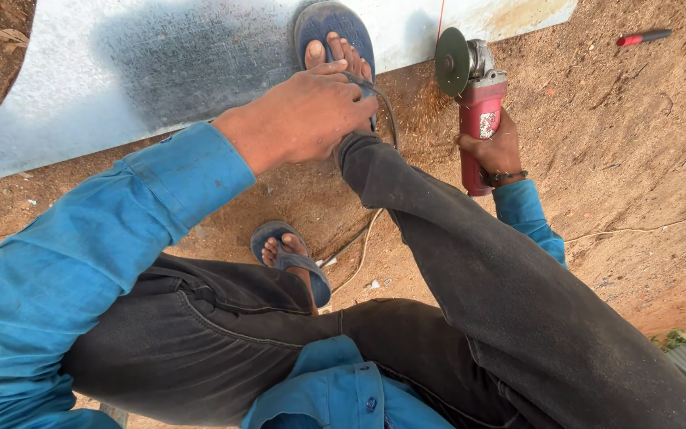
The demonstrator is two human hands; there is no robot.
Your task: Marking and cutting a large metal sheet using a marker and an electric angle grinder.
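Left hand [309, 117]: lies loosely curled on sandalled foot [335, 49], grasping nothing.
Right hand [499, 151]: clenches red angle grinder [474, 95], disc against dull galvanised metal sheet [144, 63].
Ground: gritty reddish dirt [621, 135].

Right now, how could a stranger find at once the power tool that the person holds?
Start at the big grey metal sheet lying on the brown dirt. At its lower edge, beside the foot in a blue sandal, the right hand grips an angle grinder. Its red body and round grey disc set it apart; the small red pen-like tool lies farther off.
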